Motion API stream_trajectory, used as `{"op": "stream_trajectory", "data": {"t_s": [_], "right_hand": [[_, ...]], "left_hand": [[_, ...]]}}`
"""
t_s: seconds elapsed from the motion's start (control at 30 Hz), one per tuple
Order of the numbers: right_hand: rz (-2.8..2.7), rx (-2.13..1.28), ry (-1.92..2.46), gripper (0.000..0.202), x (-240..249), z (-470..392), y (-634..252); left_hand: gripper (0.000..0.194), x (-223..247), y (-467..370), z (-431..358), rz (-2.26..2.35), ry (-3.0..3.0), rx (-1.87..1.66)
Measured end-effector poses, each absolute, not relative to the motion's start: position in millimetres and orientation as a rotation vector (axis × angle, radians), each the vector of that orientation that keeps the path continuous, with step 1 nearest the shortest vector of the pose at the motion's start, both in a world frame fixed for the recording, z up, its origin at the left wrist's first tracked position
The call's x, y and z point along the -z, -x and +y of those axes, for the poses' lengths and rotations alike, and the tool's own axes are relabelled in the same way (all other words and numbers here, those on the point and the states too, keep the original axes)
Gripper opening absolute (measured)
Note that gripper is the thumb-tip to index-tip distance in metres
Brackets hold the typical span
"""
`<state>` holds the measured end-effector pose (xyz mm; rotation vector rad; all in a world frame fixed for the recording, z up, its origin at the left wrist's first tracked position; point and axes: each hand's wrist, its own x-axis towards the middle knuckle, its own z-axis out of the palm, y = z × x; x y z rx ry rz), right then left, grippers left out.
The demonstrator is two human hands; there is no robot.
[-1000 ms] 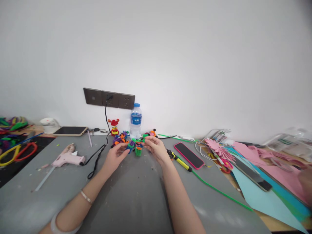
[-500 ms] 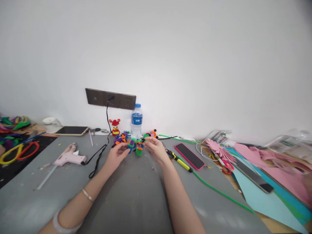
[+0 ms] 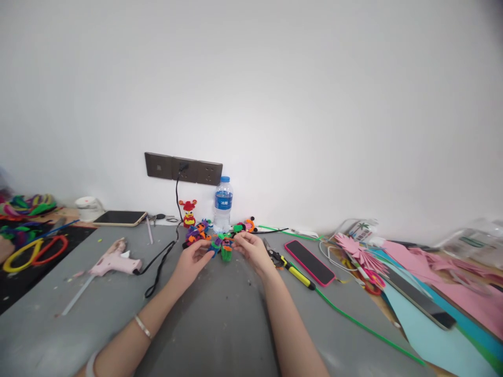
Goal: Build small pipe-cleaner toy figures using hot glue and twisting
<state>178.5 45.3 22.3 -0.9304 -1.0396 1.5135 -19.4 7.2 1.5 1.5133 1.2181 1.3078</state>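
Observation:
My left hand [image 3: 193, 261] is closed around the blue-and-purple side of small fuzzy pipe-cleaner figures, a blue and green one [image 3: 216, 243] by its fingertips. Beside that, a green figure with orange and dark parts [image 3: 227, 253] sits between my hands. My right hand [image 3: 254, 252] has thumb and forefinger pinched at the green figure's right edge; the exact spot gripped is hidden. Just behind are an orange and purple figure [image 3: 198, 233], a red and yellow figure [image 3: 189, 214] and a pink, orange and green one [image 3: 248, 225].
A water bottle [image 3: 223, 207] stands by the wall. Left lie a pink glue gun [image 3: 118, 261], its black cord and a phone [image 3: 120, 218]. Right are yellow-handled pliers [image 3: 301, 276], a pink-edged phone [image 3: 310, 263], a green pipe cleaner [image 3: 365, 326] and coloured paper [image 3: 428, 335].
The whole view has shifted, so everything sits slightly lower in the picture. Both hands stay at the figures, with the fingers slightly closer together.

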Motion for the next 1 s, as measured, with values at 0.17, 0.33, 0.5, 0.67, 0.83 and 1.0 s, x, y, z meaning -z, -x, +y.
{"op": "stream_trajectory", "data": {"t_s": [0.17, 0.33, 0.5, 0.67, 0.83, 1.0], "right_hand": [[-1.038, -1.501, 0.925, 0.033, -14.2, 49.7, -181.4], [-1.051, -1.518, 0.945, 0.033, -17.3, 47.8, -181.1], [-1.051, -1.512, 0.938, 0.038, -21.6, 45.2, -181.6], [-1.024, -1.493, 0.938, 0.032, -17.8, 47.3, -183.6], [-1.077, -1.489, 0.952, 0.031, -17.8, 47.3, -184.7], [-1.063, -1.499, 0.925, 0.035, -23.3, 44.4, -182.9]], "left_hand": [[0.032, -1.5, 17.7, 6.3, 1.207, -1.512, -1.309], [0.032, -2.9, 20.3, 6.5, 1.214, -1.515, -1.314], [0.029, -3.8, 22.3, 7.0, 1.210, -1.506, -1.347], [0.029, -1.8, 20.6, 6.5, 1.215, -1.525, -1.332], [0.031, 0.1, 21.0, 7.8, 1.230, -1.545, -1.330], [0.030, -1.7, 21.2, 7.1, 1.227, -1.551, -1.324]]}}
